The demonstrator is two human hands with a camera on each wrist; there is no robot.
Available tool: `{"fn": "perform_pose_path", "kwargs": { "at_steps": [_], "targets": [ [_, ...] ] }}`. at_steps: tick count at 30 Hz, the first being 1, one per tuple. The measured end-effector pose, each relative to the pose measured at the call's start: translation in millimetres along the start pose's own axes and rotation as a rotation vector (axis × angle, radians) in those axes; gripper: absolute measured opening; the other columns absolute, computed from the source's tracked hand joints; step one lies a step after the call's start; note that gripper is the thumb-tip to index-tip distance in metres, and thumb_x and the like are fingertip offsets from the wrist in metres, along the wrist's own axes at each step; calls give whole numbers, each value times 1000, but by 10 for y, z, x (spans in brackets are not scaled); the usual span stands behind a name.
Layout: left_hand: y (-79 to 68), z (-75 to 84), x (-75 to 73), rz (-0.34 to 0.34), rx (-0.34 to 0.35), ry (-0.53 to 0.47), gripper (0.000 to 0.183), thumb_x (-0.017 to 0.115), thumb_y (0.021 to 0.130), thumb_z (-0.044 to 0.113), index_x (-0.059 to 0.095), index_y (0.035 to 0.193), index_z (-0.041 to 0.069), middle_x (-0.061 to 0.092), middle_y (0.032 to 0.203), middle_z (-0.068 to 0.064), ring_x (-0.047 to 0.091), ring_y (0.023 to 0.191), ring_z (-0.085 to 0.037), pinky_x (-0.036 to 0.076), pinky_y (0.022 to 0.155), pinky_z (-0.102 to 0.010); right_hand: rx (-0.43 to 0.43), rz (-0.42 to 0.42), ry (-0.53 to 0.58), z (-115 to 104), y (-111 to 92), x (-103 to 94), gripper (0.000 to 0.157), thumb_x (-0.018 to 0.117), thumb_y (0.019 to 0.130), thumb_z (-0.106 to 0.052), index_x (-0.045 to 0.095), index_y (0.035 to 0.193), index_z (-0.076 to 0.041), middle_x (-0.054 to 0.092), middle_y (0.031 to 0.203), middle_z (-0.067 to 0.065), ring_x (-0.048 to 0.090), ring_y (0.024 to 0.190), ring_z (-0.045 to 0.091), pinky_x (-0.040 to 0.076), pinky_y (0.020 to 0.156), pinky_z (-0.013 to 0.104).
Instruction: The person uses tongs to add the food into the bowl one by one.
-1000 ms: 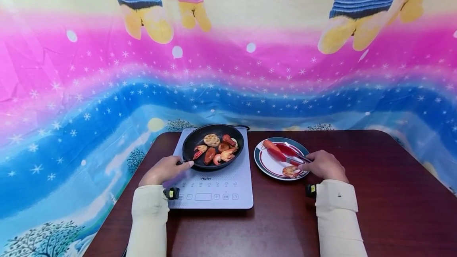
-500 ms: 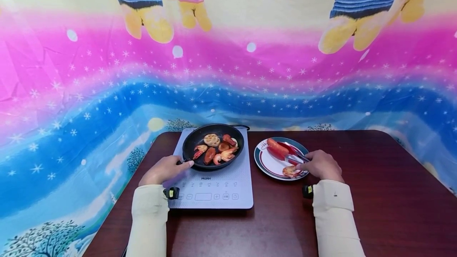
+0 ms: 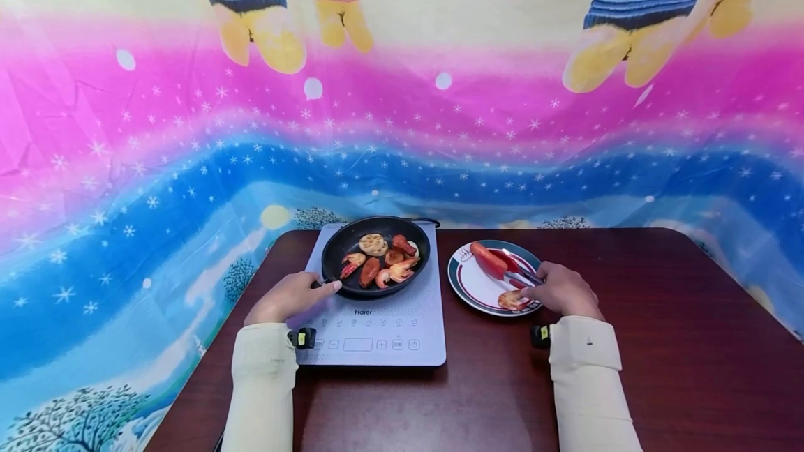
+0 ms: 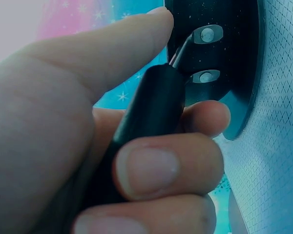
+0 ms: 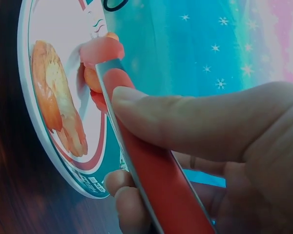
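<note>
My left hand [image 3: 289,298] grips the black handle [image 4: 154,109] of a frying pan [image 3: 339,250], thumb stretched toward the rim. The pan sits on a white induction cooker [image 3: 402,330] and holds several pieces of food, among them a pale round slice [image 3: 373,245] and a shrimp [image 3: 402,270]. To the right, my right hand [image 3: 565,290] holds red-and-metal tongs [image 5: 154,170] over a plate [image 3: 461,289], thumb pressing one arm. Their tips lie at an orange-red sausage [image 3: 485,257]; how firmly they pinch it cannot be seen. A cooked shrimp [image 5: 58,97] lies nearer the plate's front rim.
Both cooker and plate rest on a dark reddish-brown table [image 3: 496,396]. A black cord [image 3: 427,222] runs behind the pan. Close behind the table hangs a colourful printed cloth [image 3: 402,110] with bears and snowflakes.
My right hand has moved slightly left over the plate with the tongs. The sausage's far end has shifted a little to the right. My left hand and the pan have stayed put.
</note>
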State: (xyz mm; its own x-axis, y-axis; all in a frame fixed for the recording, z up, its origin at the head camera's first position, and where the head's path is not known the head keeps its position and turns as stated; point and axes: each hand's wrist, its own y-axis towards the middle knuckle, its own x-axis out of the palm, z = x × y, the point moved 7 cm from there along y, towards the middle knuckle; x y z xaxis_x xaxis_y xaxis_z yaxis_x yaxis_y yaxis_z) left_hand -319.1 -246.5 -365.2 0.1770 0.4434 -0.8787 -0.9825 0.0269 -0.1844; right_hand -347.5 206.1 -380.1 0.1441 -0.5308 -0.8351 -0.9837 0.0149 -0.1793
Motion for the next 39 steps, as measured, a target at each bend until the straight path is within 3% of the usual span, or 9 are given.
{"fn": "perform_pose_path", "kwargs": {
  "at_steps": [6, 15, 21, 25, 30, 39],
  "targets": [
    [0, -6, 3, 2, 0, 3, 51, 55, 91, 58, 61, 88, 8, 51, 71, -5, 51, 70, -19, 39, 64, -35, -13, -10, 1, -14, -8, -2, 61, 73, 85, -33, 50, 126, 6, 56, 112, 27, 51, 93, 36, 47, 65, 41],
    [-11, -4, 0, 0, 2, 0, 51, 55, 91, 58, 61, 88, 7, 50, 71, -5, 51, 70, -19, 39, 64, -35, -89, 20, -8, -144, -48, -94, 49, 69, 87, -36, 56, 119, -1, 59, 104, 21, 51, 88, 32, 44, 63, 38],
    [-8, -6, -6, 0, 7, 13, 50, 54, 92, 57, 63, 92, 8, 55, 75, -6, 52, 73, -20, 41, 67, -37, -187, 69, -7, -524, -209, -171, 53, 70, 87, -39, 54, 124, -5, 59, 112, 22, 52, 90, 32, 44, 64, 40],
    [1, -11, 1, 0, 9, 12, 50, 54, 92, 57, 62, 92, 8, 55, 75, -6, 52, 72, -20, 40, 67, -37, -260, 99, 0, -847, -316, -137, 47, 71, 87, -37, 56, 122, -10, 62, 105, 16, 54, 84, 27, 44, 63, 38],
    [13, -16, 13, 1, 10, 10, 50, 54, 91, 58, 60, 88, 8, 52, 72, -6, 51, 70, -20, 39, 64, -36, -338, 86, 23, -1178, -372, 34, 32, 71, 88, -32, 60, 114, -16, 61, 90, 7, 53, 75, 22, 43, 63, 37],
    [-2, 9, 2, 9, 20, 5, 51, 54, 91, 57, 60, 87, 7, 50, 71, -6, 51, 69, -19, 38, 64, -35, -395, 119, 15, -1515, -395, 360, 27, 75, 84, -31, 63, 104, -19, 60, 83, 1, 52, 74, 22, 39, 65, 37]
  ]
}}
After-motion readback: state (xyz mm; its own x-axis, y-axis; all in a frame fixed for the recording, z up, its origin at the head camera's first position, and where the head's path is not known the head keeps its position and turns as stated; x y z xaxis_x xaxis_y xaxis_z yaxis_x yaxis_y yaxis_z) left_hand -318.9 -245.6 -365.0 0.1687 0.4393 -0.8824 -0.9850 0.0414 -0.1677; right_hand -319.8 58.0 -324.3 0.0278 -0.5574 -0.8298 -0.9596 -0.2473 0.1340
